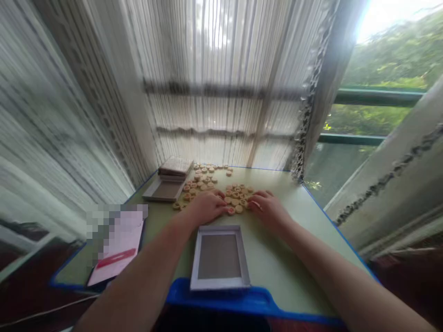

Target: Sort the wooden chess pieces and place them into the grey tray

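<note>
Several round wooden game pieces [207,184] lie scattered across the far half of a pale green table with a blue rim [277,258]. My left hand [206,206] rests palm down on the pieces at the near edge of the pile, fingers curled loosely over them. My right hand [266,206] lies beside it, fingertips touching the pieces at the pile's right side. Whether either hand grips a piece is hidden. An empty shallow white box tray [220,256] sits just in front of both hands.
A second open box with a folded board on it [169,180] stands at the far left. A white and red paper on a dark pad [117,249] lies at the near left. Sheer curtains [221,92] and a window railing [374,97] close off the back.
</note>
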Motion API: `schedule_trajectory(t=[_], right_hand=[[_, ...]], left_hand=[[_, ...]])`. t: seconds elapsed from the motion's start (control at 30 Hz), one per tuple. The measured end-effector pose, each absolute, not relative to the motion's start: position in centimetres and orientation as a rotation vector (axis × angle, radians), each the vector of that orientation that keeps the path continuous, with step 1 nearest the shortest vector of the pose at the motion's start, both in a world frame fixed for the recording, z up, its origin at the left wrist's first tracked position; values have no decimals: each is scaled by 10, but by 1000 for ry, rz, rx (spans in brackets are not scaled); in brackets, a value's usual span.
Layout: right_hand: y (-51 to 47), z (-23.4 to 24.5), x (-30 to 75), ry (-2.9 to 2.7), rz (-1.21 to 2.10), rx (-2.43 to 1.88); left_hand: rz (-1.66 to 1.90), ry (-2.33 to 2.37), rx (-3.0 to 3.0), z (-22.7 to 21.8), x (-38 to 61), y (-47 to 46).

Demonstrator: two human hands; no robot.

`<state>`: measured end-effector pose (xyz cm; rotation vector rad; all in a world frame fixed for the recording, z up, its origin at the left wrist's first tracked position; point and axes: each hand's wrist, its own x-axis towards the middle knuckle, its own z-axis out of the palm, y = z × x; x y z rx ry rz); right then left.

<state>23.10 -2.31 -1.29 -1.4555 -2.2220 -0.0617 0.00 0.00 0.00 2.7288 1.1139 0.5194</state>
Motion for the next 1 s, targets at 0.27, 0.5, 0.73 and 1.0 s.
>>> schedule_trajectory(t=[0.27, 0.5, 0.73, 1.0], right_hand=[[-25, -8, 242, -2210, 65, -1564], [-27, -7, 243, -2288, 69, -1586], [-29, -5, 238, -2312, 22, -1585], [-28, -12, 239, -2310, -20, -1561]], left_hand=[[578, 1260, 2690, -6, 4, 0], [731, 1314, 2675, -11, 5, 4], [661, 1423, 2702, -3, 0, 3], [566, 1358, 2743, -4, -5, 6]])
